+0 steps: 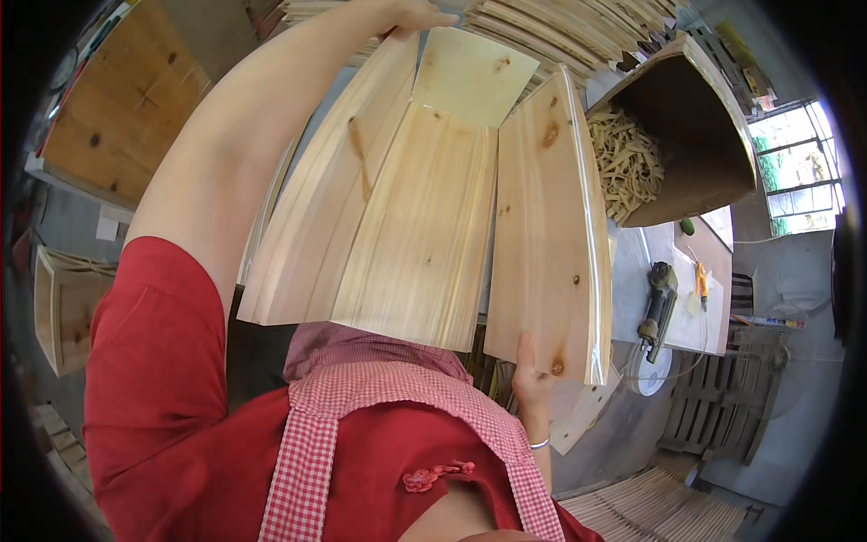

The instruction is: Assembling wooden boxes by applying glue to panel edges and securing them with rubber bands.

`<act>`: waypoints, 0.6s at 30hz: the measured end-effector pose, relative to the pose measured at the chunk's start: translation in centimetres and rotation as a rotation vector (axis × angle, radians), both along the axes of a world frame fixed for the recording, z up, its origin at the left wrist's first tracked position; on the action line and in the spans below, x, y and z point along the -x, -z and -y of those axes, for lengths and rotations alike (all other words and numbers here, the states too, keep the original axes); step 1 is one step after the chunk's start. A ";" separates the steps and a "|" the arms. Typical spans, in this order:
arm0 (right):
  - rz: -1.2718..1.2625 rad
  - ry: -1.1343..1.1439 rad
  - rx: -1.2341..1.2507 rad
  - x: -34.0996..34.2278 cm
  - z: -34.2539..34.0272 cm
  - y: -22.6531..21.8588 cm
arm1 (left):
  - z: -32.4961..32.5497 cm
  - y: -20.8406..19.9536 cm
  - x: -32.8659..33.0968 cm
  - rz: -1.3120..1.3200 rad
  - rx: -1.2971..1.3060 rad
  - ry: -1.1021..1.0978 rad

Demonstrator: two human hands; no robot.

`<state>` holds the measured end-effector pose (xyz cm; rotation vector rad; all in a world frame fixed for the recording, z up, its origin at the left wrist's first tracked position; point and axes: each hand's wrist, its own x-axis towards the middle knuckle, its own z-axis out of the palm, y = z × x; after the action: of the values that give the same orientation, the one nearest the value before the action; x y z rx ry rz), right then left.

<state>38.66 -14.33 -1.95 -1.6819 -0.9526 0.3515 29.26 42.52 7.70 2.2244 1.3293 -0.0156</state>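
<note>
In front of me is a pale pine box (415, 226) with its near end uncovered. Its left panel (316, 199), floor and right panel (542, 217) fan out slightly, and a square end board (474, 77) stands at the far end. A shiny whitish line, like glue, runs along the right panel's outer edge. My left hand (411, 14) reaches over the far left corner and grips there; part of it is cut off by the frame. My right hand (533, 379) clasps the near lower edge of the right panel, thumb on its inner face.
To the right, a tilted cardboard box (713, 154) holds pale curled strips (623, 167). Beyond the panel lie a dark handheld power tool (657, 307) and an orange glue gun (701, 282) with a cord. Stacked wooden boards (560, 32) fill the far side. A wooden box (72, 307) stands left.
</note>
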 end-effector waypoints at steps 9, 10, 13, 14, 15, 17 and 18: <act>0.041 0.004 0.014 0.7 0.0 -0.2 | 1.9 -1.0 0.5 -0.010 -0.037 0.163; 0.042 0.002 0.015 0.8 0.0 -0.2 | 0.4 0.0 0.3 -0.010 -0.036 0.162; 0.110 -0.093 0.050 1.0 -0.1 -0.1 | -2.7 3.5 0.4 0.032 -0.188 0.196; 0.074 -0.082 0.060 1.4 -0.2 -0.2 | -2.5 3.6 0.1 0.057 -0.132 0.166; 0.038 -0.072 0.068 1.8 -0.4 -0.3 | -2.3 3.6 -0.1 0.081 -0.078 0.133; 0.084 -0.082 0.049 2.4 -0.5 -0.7 | -1.5 2.7 -0.5 0.044 -0.070 0.151; 0.122 -0.101 0.021 2.5 -0.7 -0.8 | -0.8 1.8 -0.4 -0.003 -0.070 0.160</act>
<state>36.14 -13.64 -1.13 -1.6930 -1.1308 0.3295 29.63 43.36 5.88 2.3853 1.1665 -0.0310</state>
